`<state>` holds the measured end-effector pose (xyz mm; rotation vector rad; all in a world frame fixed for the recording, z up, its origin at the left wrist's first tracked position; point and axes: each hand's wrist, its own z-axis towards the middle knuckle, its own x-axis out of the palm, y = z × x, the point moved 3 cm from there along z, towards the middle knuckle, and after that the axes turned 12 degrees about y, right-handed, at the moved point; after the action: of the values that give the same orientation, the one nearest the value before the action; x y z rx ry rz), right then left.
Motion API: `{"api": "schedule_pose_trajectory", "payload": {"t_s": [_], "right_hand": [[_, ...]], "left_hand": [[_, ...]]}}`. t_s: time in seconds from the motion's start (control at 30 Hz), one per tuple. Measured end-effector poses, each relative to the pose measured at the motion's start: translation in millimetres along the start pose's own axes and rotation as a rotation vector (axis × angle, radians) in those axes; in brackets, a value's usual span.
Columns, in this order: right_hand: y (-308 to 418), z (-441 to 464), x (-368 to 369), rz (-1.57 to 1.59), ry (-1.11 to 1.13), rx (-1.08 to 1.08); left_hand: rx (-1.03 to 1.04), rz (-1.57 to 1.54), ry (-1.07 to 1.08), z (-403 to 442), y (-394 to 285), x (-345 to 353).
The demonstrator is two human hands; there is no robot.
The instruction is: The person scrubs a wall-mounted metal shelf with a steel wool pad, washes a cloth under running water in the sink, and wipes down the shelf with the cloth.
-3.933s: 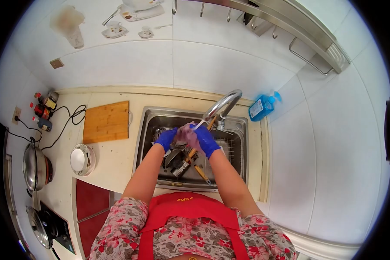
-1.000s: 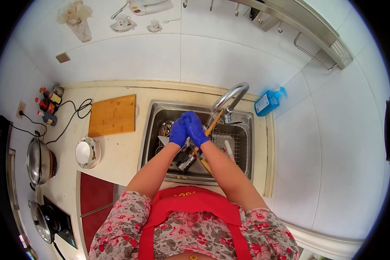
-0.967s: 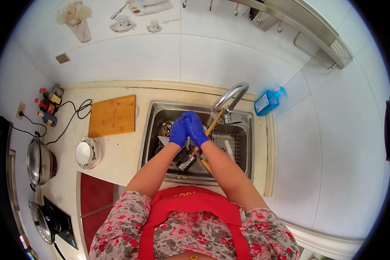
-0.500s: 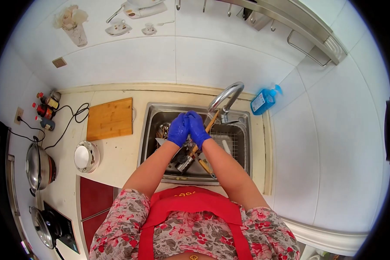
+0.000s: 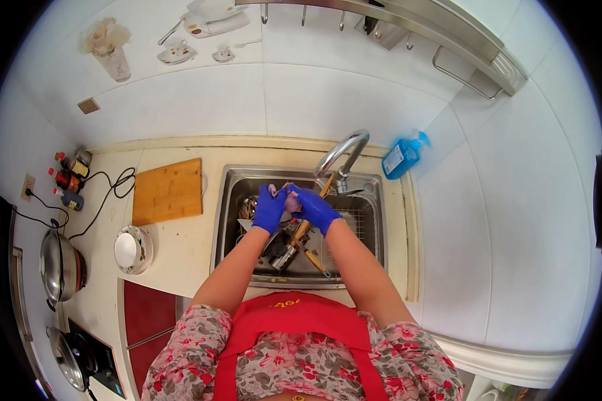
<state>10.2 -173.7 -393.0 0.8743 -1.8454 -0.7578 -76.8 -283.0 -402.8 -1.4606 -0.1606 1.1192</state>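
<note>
Both hands wear blue gloves and are over the steel sink (image 5: 222, 220). My left hand (image 5: 269, 210) grips one side of a crumpled pinkish-lilac cloth (image 5: 290, 202). On its other side, my right hand (image 5: 316, 208) has its fingers closed on the same cloth. Below them in the basin lie a wooden-handled utensil (image 5: 302, 229), a metal cylinder-like piece (image 5: 284, 256) and a shorter tool with a yellowish handle (image 5: 316, 260). Several pieces of metal cutlery (image 5: 249, 206) rest at the basin's left, partly covered by my left hand.
A chrome faucet (image 5: 344, 150) arches over the sink's back edge. The blue soap bottle (image 5: 400, 158) stands at the back right corner. Left of the sink are a wooden cutting board (image 5: 167, 192) and stacked white bowls (image 5: 132, 249). A wire rack (image 5: 354, 220) sits in the basin's right side.
My hands, cupped together before, have moved apart a little and turned, so the pinkish-lilac cloth between them now shows. The view has shifted slightly.
</note>
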Motion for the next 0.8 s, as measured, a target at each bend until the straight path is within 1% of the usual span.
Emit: {"api": "schedule_pose_trajectory", "payload": {"t_s": [0.03, 0.07, 0.1, 0.13, 0.17, 0.2, 0.23, 0.27, 0.3, 0.33, 0.4, 0.43, 0.47, 0.5, 0.57, 0.6, 0.63, 0.67, 0.7, 0.73, 0.77, 0.8], "right_hand": [[-2, -3, -7, 0.001, -0.004, -0.002], [-6, -3, -18, -0.121, -0.012, 0.001], [-9, -3, -26, -0.244, -0.019, 0.006], [-14, -4, -33, -0.245, -0.02, 0.005], [-11, -7, -39, -0.466, -0.099, -0.139], [-7, -12, -39, -0.685, -0.181, -0.284], [-8, -16, -41, -0.683, -0.183, -0.286], [-3, -24, -39, -0.734, -0.247, -0.344], [3, -32, -36, -0.786, -0.31, -0.401], [10, -38, -34, -0.786, -0.312, -0.401], [22, -45, -30, -0.686, -0.258, -0.32], [28, -51, -27, -0.684, -0.26, -0.318], [32, -56, -23, -0.542, -0.208, -0.34], [37, -60, -18, -0.4, -0.156, -0.362], [45, -65, -11, -0.353, -0.145, -0.385], [49, -67, -8, -0.307, -0.132, -0.41], [55, -71, -6, -0.309, -0.13, -0.41], [64, -77, -5, -0.325, -0.18, -0.386], [70, -82, -5, -0.341, -0.231, -0.363], [76, -85, -6, -0.341, -0.23, -0.364], [82, -88, -8, -0.417, -0.261, -0.356], [87, -90, -9, -0.494, -0.292, -0.349]], "left_hand": [[-0.209, -0.307, 0.025, 4, 11, 2], [-0.42, -0.613, 0.05, 5, 17, 2], [-0.419, -0.614, 0.052, 7, 28, 1], [-0.32, -0.508, 0.135, 10, 37, -3], [-0.22, -0.399, 0.216, 12, 43, -4], [-0.219, -0.398, 0.218, 10, 24, -17], [-0.212, -0.267, 0.274, 7, 5, -33], [-0.204, -0.136, 0.327, 4, -11, -44], [-0.203, -0.137, 0.329, 4, -12, -47], [-0.227, -0.151, 0.363, 4, -11, -50], [-0.253, -0.165, 0.399, 4, -14, -54], [-0.096, -0.012, 0.421, 6, -22, -57], [0.061, 0.14, 0.44, 7, -32, -61], [0.06, 0.14, 0.442, 7, -39, -62], [0.046, 0.483, 0.41, 8, -50, -63], [0.045, 0.483, 0.409, 11, -45, -61], [0.186, 0.26, 0.335, 15, -42, -60], [0.322, 0.038, 0.258, 18, -41, -61], [0.322, 0.039, 0.257, 18, -55, -71], [0.085, -0.034, 0.402, 19, -62, -78], [-0.153, -0.106, 0.542, 16, -66, -81], [-0.152, -0.106, 0.542, 16, -65, -81]]}}
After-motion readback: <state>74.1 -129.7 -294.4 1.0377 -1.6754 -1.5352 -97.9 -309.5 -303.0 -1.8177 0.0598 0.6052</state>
